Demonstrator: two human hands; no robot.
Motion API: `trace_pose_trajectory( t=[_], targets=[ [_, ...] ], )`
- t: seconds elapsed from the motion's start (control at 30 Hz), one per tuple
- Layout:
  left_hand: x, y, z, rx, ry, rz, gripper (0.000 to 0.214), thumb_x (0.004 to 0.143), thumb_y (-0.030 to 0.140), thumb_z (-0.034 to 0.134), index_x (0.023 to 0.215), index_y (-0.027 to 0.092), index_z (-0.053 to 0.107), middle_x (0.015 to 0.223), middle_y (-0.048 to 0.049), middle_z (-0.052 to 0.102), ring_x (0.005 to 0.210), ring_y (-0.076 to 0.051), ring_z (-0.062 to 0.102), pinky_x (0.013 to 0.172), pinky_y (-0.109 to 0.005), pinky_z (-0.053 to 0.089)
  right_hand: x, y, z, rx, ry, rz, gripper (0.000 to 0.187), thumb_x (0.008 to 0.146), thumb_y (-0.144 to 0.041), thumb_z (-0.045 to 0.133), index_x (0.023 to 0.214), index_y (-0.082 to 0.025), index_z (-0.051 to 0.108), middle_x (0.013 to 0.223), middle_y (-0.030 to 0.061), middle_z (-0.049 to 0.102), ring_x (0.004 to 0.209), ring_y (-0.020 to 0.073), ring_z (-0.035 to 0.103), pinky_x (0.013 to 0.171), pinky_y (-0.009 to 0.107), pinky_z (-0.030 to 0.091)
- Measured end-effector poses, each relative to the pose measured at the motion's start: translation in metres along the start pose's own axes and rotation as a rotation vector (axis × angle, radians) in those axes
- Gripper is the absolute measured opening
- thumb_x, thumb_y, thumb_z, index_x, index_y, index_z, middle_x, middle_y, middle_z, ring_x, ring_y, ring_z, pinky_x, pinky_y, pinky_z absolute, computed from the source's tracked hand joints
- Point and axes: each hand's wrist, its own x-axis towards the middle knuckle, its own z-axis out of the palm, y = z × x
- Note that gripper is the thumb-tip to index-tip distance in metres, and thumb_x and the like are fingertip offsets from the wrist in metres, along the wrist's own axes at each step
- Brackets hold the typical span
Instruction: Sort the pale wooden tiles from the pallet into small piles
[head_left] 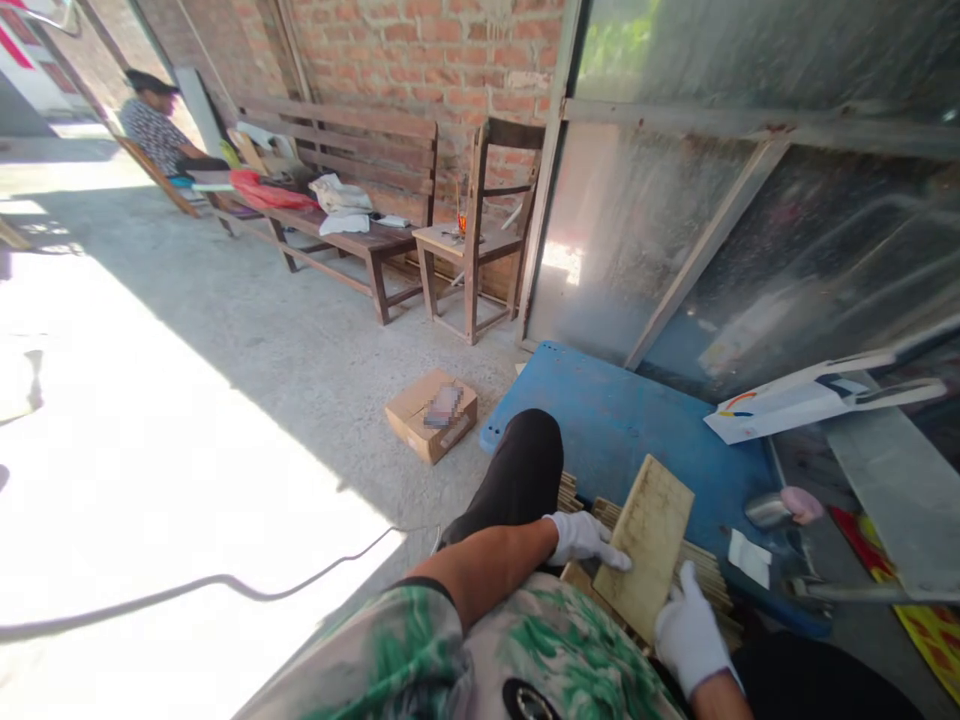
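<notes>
In the head view, a pale yellowish rectangular board (651,535) with dark stains is held tilted over my lap. My left hand (583,540), in a white glove, grips its left edge, thumb on the upper face and the other fingers partly hidden. My right hand (691,632), also white-gloved, is closed at the lower right edge with its thumb raised along the side; its fingertips are hidden. Beneath the board, thin light-coloured strips (709,578) lie stacked in rows, showing on both sides of it. What supports the strips is mostly covered.
A blue board-like surface (592,405) lies ahead, with a white paper bag (787,408), a metal cup (769,510) and a folded tissue (750,557) on the right. A cardboard box (412,410), a chair (474,240) and a bench (352,240) stand beyond. A person (161,125) sits far left.
</notes>
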Motion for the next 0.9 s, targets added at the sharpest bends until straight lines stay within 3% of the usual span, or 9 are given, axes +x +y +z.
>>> trace_pose_trajectory(
  t=[0.23,0.5,0.63,0.77,0.9],
  targets=[
    [0.015,-0.008,0.000,-0.001,-0.051,-0.032,0.045,0.034,0.034,0.092,0.072,0.017,0.074,0.066,0.0005,0.067,0.060,-0.016,0.062,0.078,-0.037,0.054,0.021,0.013,-0.013,-0.064,-0.004,-0.103,0.077,0.065,-0.064,0.052,0.138,-0.037,0.050,0.121,0.0079,0.066,0.115,0.0369,0.059,0.097,0.058,0.045],
    [0.016,0.003,0.006,0.043,-0.082,-0.015,0.052,0.034,0.042,0.092,0.077,0.018,0.075,0.072,-0.0001,0.069,0.066,-0.016,0.062,0.070,-0.032,0.053,0.037,0.028,-0.033,-0.057,0.105,-0.320,0.093,0.068,-0.050,0.064,0.151,-0.026,0.031,0.124,0.0068,0.065,0.104,0.0324,0.065,0.092,0.049,0.052],
    [0.018,0.003,0.007,0.017,-0.093,-0.041,0.050,0.037,0.044,0.091,0.076,0.017,0.075,0.071,-0.0002,0.069,0.065,-0.015,0.061,0.069,-0.030,0.052,0.042,0.028,-0.031,-0.024,0.070,-0.188,0.090,0.073,-0.059,0.059,0.151,-0.023,0.031,0.122,0.0084,0.066,0.101,0.0310,0.067,0.090,0.047,0.053],
    [0.020,0.003,0.006,0.032,-0.097,-0.033,0.053,0.040,0.048,0.090,0.081,0.017,0.076,0.074,-0.0004,0.069,0.065,-0.014,0.061,0.073,-0.031,0.051,0.044,0.023,-0.021,0.097,0.007,0.004,0.088,0.081,-0.076,0.034,0.145,-0.017,0.041,0.112,0.0130,0.070,0.101,0.0313,0.067,0.089,0.048,0.052],
    [0.020,0.005,0.005,0.059,-0.089,-0.036,0.056,0.042,0.049,0.089,0.085,0.015,0.076,0.077,-0.0023,0.070,0.064,-0.013,0.060,0.072,-0.031,0.050,0.037,0.016,-0.008,0.272,0.005,0.036,0.082,0.082,-0.076,0.037,0.137,-0.017,0.052,0.106,0.0110,0.073,0.102,0.0297,0.067,0.092,0.046,0.050]
  ],
)
